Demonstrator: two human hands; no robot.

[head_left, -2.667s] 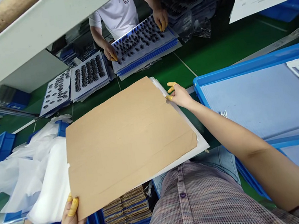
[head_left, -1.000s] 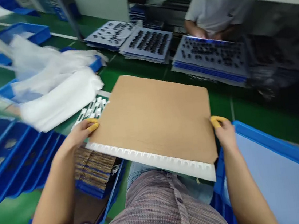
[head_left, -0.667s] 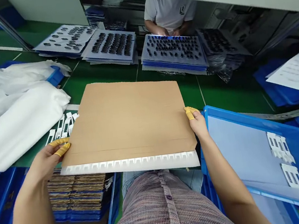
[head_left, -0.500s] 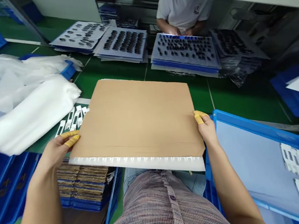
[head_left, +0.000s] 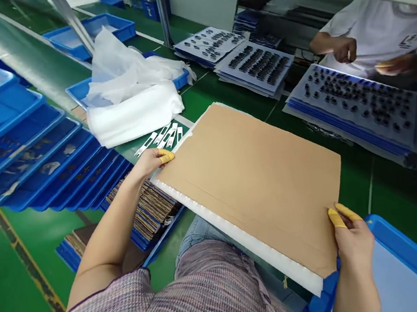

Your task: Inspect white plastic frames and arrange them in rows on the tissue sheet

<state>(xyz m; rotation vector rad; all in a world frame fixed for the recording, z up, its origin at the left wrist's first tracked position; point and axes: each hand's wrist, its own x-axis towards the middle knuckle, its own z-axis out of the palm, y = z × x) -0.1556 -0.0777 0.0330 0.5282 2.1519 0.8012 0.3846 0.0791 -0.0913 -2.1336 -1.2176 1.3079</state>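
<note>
A brown cardboard sheet (head_left: 254, 180) spans the space between my hands, tilted down toward the right. A white foam sheet (head_left: 242, 233) shows under its near edge. My left hand (head_left: 155, 162), with yellow finger covers on thumb and finger, pinches the left edge. At the right edge, my right hand (head_left: 351, 234) grips with yellow-covered fingers. Several white plastic frames (head_left: 163, 137) lie on the green table just beyond my left hand. Below my right hand is a blue tray (head_left: 408, 247) lined with a pale sheet.
Stacked blue trays (head_left: 39, 152) stand at the left. White foam wrap (head_left: 137, 114) lies in a blue bin. Sheets with rows of small black parts (head_left: 258, 65) sit at the back, and a co-worker (head_left: 380, 36) is behind another stack (head_left: 358, 95). Cardboard pieces (head_left: 152, 209) are piled below.
My view has swung to the left, so the table things appear farther right. The cardboard sheet, still held in both hands, now looks slanted. The co-worker's hands have lifted and parted.
</note>
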